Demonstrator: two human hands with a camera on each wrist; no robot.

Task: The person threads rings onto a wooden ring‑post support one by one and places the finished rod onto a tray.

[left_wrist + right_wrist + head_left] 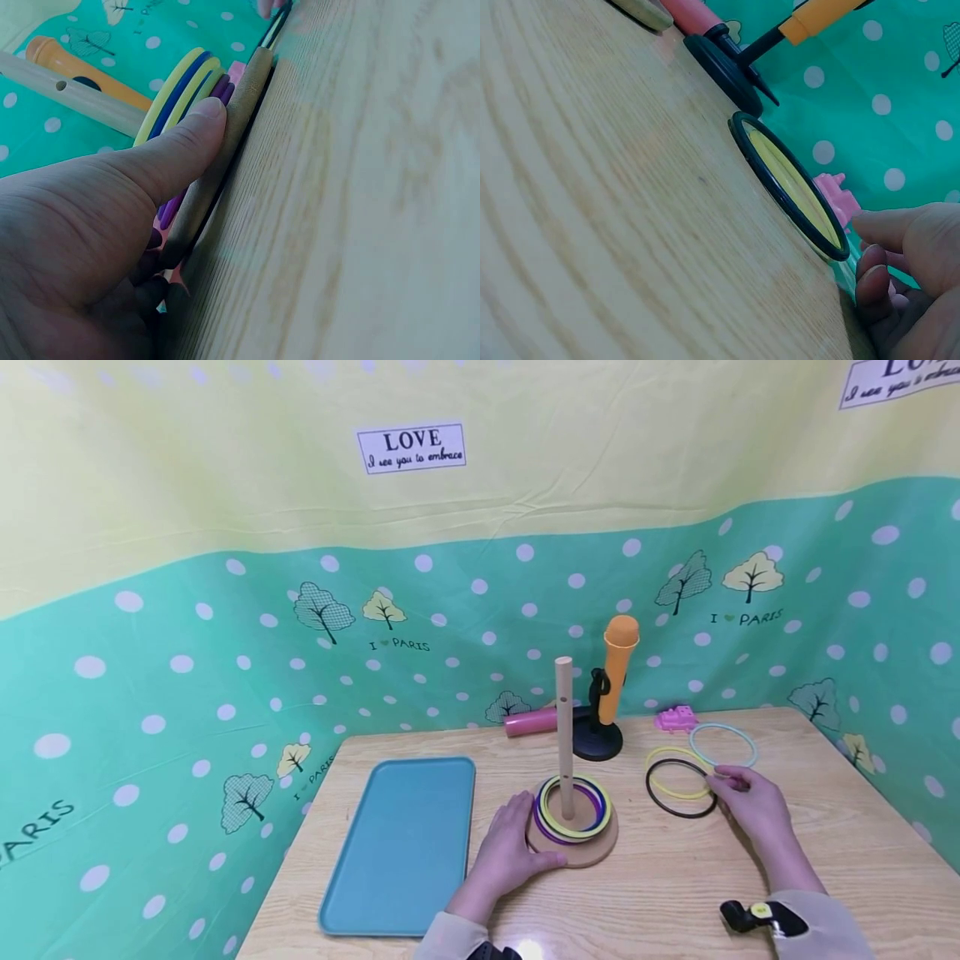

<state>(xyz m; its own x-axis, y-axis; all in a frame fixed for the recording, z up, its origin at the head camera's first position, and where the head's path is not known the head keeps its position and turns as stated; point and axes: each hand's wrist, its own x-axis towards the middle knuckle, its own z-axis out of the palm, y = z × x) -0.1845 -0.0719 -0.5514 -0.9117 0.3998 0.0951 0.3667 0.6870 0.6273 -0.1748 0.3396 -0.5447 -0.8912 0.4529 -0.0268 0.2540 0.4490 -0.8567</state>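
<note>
A wooden peg stand [564,727] rises from a round base [592,852] at the table's middle. Yellow, purple and blue rings [573,806] lie stacked over the peg. My left hand [510,847] holds the base's left rim, the thumb [180,150] pressed along its edge [232,127]. A black ring [681,787] lies flat to the right, overlapping a yellow ring [671,774]. A light blue ring [723,745] lies behind them. My right hand [750,802] has its curled fingertips [871,262] pinching the black ring's [787,184] right rim.
A teal tray [405,843] lies at the left of the table. Behind the peg stand are an orange toy microphone [618,672] on a black stand [597,745], a pink cylinder [532,721] and a pink toy [675,718]. A dotted cloth wall encloses the table.
</note>
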